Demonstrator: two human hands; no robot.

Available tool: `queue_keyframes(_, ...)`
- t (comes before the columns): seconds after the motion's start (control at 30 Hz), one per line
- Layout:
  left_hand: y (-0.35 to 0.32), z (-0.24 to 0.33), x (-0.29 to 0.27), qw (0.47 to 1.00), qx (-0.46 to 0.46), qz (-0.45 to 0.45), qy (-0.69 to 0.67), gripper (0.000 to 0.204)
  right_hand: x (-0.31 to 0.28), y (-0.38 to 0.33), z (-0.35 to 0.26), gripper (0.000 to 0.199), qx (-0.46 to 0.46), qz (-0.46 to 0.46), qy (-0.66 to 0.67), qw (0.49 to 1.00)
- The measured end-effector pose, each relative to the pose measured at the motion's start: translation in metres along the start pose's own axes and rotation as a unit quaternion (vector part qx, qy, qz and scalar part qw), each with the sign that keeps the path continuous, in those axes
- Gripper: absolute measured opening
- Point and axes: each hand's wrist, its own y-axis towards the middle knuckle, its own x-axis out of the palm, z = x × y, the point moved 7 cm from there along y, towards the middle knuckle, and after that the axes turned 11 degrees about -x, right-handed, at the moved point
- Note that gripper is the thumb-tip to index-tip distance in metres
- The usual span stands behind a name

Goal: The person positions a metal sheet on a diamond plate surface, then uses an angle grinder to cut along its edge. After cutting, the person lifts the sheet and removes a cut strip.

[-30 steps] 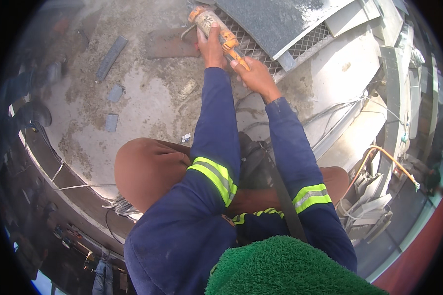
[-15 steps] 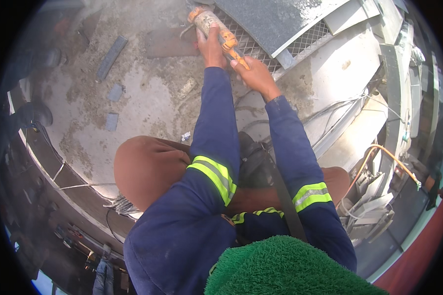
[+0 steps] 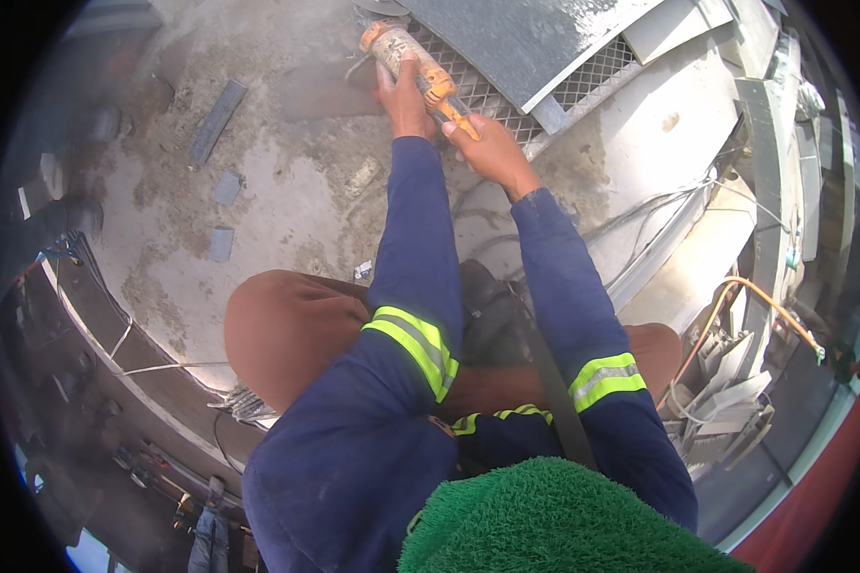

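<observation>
An orange, dust-coated angle grinder (image 3: 437,80) is gripped in both my hands at the top of the view. My left hand (image 3: 406,101) wraps round its body, thumb on top. At the rear end, my right hand (image 3: 493,155) is closed on the handle. The grinder's head points up and left, close to the edge of a dark grey slab (image 3: 535,43). That slab lies on a diamond-mesh metal grating (image 3: 588,84). Dust hazes the area round the head, and I cannot make out the disc clearly.
A long grey offcut (image 3: 218,122) and two small grey pieces, one a small square (image 3: 226,188), lie on the dusty floor to the left. Cables (image 3: 631,222) run across the right side. Broken strips (image 3: 721,406) and an orange hose (image 3: 774,306) are piled at the far right.
The view has shifted slightly, and the grinder with both hands sits a little further left against the slab. Both hands keep their hold.
</observation>
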Motion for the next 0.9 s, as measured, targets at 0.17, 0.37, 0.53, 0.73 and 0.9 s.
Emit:
queue_keyframes(0.17,-0.021,-0.011,-0.009,1.000,0.011,0.014,0.004,0.070,0.003,-0.025,0.008,0.053,-0.028,0.011,-0.009,0.999)
queue_keyframes(0.37,-0.002,-0.004,-0.001,1.000,-0.002,-0.016,0.000,0.071,0.002,0.002,0.007,0.061,-0.018,0.013,-0.023,1.000)
queue_keyframes(0.53,-0.024,-0.012,-0.006,1.000,0.002,0.008,-0.004,0.070,0.000,-0.027,0.005,0.060,-0.004,-0.010,-0.024,1.000)
queue_keyframes(0.73,-0.008,-0.008,-0.006,0.999,0.025,0.020,0.011,0.058,0.000,-0.014,0.000,0.060,-0.021,0.001,-0.013,1.000)
queue_keyframes(0.9,0.013,0.000,-0.001,1.000,0.017,-0.009,0.021,0.057,0.004,0.008,-0.001,0.060,-0.038,0.016,-0.017,0.999)
